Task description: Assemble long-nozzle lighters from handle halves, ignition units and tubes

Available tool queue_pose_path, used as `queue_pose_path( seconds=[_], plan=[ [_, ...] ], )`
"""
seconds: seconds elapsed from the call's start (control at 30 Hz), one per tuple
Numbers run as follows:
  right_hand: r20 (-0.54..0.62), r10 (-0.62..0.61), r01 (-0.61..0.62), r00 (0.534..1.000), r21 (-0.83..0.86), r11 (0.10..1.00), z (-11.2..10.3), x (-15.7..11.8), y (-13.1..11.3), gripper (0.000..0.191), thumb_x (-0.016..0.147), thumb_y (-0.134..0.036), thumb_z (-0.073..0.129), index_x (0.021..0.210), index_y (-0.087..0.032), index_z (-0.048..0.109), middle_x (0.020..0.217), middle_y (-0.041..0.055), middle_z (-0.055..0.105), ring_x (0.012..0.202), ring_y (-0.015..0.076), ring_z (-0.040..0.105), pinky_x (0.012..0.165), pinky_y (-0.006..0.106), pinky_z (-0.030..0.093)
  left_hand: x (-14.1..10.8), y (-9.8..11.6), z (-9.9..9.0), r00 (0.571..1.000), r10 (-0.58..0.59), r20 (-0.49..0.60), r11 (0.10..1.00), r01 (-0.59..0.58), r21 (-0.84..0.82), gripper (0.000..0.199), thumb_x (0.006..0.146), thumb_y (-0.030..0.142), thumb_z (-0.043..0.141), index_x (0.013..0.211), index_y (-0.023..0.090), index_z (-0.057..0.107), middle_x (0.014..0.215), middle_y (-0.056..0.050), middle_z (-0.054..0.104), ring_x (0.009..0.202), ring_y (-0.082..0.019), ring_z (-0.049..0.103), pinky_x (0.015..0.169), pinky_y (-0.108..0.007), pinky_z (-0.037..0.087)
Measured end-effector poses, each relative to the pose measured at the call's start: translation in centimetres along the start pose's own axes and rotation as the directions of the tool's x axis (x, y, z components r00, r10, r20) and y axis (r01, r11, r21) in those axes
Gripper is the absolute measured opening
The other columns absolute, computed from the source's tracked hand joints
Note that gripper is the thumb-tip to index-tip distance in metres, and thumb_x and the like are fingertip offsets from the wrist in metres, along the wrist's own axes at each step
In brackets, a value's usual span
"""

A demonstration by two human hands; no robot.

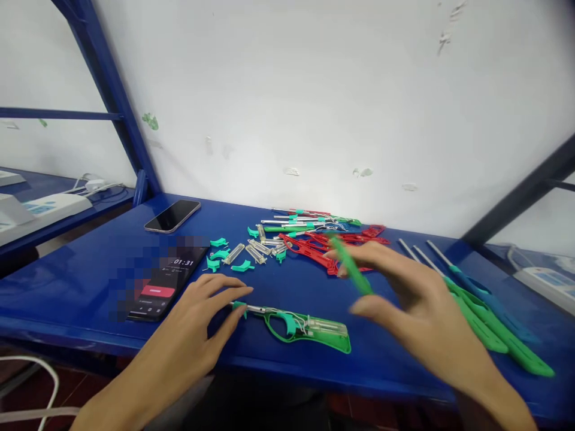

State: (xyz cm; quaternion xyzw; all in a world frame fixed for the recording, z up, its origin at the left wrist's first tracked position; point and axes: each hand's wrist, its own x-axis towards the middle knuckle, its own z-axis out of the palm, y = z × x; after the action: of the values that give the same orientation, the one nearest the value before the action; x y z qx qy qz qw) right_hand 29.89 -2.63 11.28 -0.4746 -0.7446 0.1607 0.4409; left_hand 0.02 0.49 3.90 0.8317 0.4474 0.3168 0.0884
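In front of me on the blue table lies an opened long-neck gas lighter, its green half-shell holding a clear fuel tank, a teal trigger and white wires. My left hand is at its metal tube, thumb and index finger around the teal collar; the tube's tip is hidden. Raised over the table to the right, my right hand pinches a green lighter half-shell between thumb and fingers, slightly blurred. It is tilted and apart from the lighter below.
Teal triggers, clear fuel tanks and red half-shells lie behind. Metal tubes are piled near the wall. Several lighters lie at right. Two phones lie at left. A blue frame post rises there.
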Motion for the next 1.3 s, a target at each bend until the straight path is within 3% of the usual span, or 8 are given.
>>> queue_pose_path(
  seconds=[0.07,0.13,0.2,0.33,0.63,0.97,1.17,1.3],
  plan=[
    [0.124,0.003,0.029,0.992,-0.254,0.967,0.5,-0.7,-0.4,0.041,0.09,-0.058,0.077,0.125,-0.036,0.075,0.115,0.0014,0.077,0.095,0.023,0.075,0.079,0.033,0.06,0.0,-0.7,0.3,0.999,0.009,0.048,1.0,-0.009,0.007,0.027,0.104,0.039,0.06,0.124,0.03,0.075,0.125,-0.006,0.073,0.12,-0.03,0.065,0.108,-0.054,0.052],
    [0.2,0.015,0.059,0.98,-0.359,0.932,1.8,-1.4,-0.2,0.05,0.09,-0.053,0.08,0.134,-0.033,0.07,0.114,0.0025,0.076,0.09,0.0231,0.076,0.077,0.035,0.061,0.0,-0.8,0.5,0.996,0.008,0.085,1.0,-0.008,0.0,0.028,0.104,0.038,0.059,0.125,0.03,0.076,0.125,-0.006,0.073,0.119,-0.029,0.065,0.106,-0.052,0.053],
    [0.212,0.023,0.065,0.977,-0.4,0.914,3.3,-2.0,0.3,0.05,0.087,-0.049,0.084,0.131,-0.028,0.072,0.111,0.0033,0.077,0.093,0.0253,0.076,0.08,0.037,0.061,0.0,-0.7,0.6,0.993,0.01,0.119,1.0,-0.009,-0.01,0.027,0.105,0.037,0.058,0.123,0.03,0.077,0.123,-0.005,0.073,0.117,-0.028,0.066,0.105,-0.049,0.055],
    [0.227,0.033,0.07,0.973,-0.429,0.901,5.2,-2.3,1.3,0.039,0.086,-0.046,0.086,0.118,-0.026,0.076,0.107,0.0034,0.078,0.094,0.0264,0.076,0.078,0.038,0.061,0.0,-0.5,0.6,0.987,-0.001,0.163,1.0,0.003,-0.01,0.026,0.105,0.038,0.059,0.122,0.033,0.077,0.123,-0.003,0.073,0.115,-0.027,0.068,0.106,-0.048,0.054],
    [0.239,0.002,0.119,0.971,-0.492,0.862,6.7,-2.6,1.6,0.042,0.086,-0.045,0.086,0.121,-0.025,0.075,0.106,0.0045,0.078,0.092,0.0284,0.077,0.077,0.044,0.062,-0.2,-1.8,0.2,0.978,-0.037,0.205,0.997,0.049,-0.056,0.024,0.103,0.041,0.065,0.123,0.034,0.074,0.126,-0.002,0.07,0.12,-0.027,0.064,0.108,-0.046,0.052],
    [0.19,0.057,0.054,0.98,-0.531,0.845,6.5,-3.4,2.1,0.044,0.083,-0.046,0.089,0.121,-0.026,0.077,0.106,0.0025,0.079,0.092,0.0282,0.078,0.078,0.044,0.063,0.1,-0.8,0.4,0.974,-0.027,0.224,0.985,0.064,-0.158,0.022,0.108,0.035,0.056,0.111,0.034,0.078,0.117,0.0,0.07,0.109,-0.022,0.068,0.099,-0.037,0.054],
    [0.201,0.088,0.024,0.976,-0.496,0.868,6.5,-4.0,2.9,0.042,0.086,-0.048,0.085,0.122,-0.027,0.078,0.104,0.0014,0.078,0.096,0.0257,0.076,0.079,0.039,0.064,0.1,-0.7,0.8,0.975,-0.037,0.217,0.979,0.079,-0.188,0.023,0.107,0.031,0.056,0.105,0.033,0.079,0.114,-0.001,0.07,0.104,-0.021,0.069,0.093,-0.036,0.055],
    [0.196,0.11,-0.008,0.974,-0.456,0.89,6.8,-4.5,3.2,0.041,0.089,-0.046,0.083,0.125,-0.027,0.076,0.108,0.0026,0.077,0.101,0.0262,0.075,0.085,0.042,0.063,0.2,-0.5,0.7,0.978,-0.04,0.205,0.979,0.08,-0.188,0.023,0.105,0.031,0.058,0.103,0.033,0.08,0.112,0.0,0.071,0.101,-0.021,0.07,0.09,-0.035,0.056]
  ],
)
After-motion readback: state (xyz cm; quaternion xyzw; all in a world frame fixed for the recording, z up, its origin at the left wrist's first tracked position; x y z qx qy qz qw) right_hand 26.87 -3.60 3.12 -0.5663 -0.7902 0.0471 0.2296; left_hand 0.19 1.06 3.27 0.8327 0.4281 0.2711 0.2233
